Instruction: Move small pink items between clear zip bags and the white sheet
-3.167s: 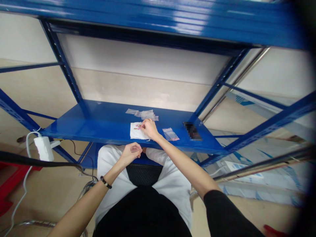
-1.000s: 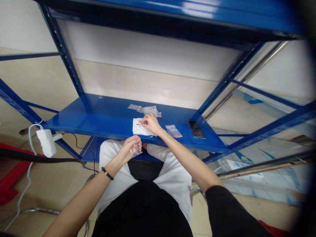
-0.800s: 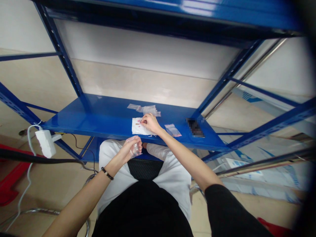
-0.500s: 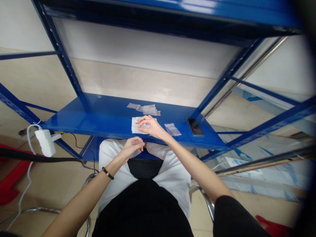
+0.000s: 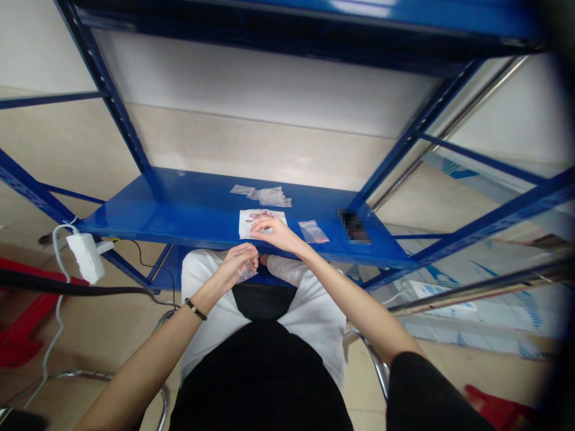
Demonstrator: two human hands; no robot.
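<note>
My left hand [image 5: 238, 263] is closed on a small clear plastic bag [image 5: 246, 272], held just below the shelf's front edge and above my lap. My right hand [image 5: 274, 232] is over a white sheet [image 5: 245, 226], its thumb and fingertips brought together. Whatever lies between those fingertips is too small to make out. Several small pink and brownish pieces [image 5: 259, 215] lie on the sheet, partly behind my right hand. Beside my right wrist lies a clear bag with a pinkish edge [image 5: 313, 231].
Several clear bags [image 5: 269, 196] lie overlapping farther back on the blue shelf [image 5: 188, 206]. A dark, pixelated flat object [image 5: 356, 227] is at the right. Blue uprights [image 5: 119, 114] frame the shelf, and a white power strip [image 5: 85, 257] hangs at the left.
My right hand has drawn slightly toward me, uncovering the small pieces on the sheet. My left hand has risen a little and turned, showing more of the bag.
</note>
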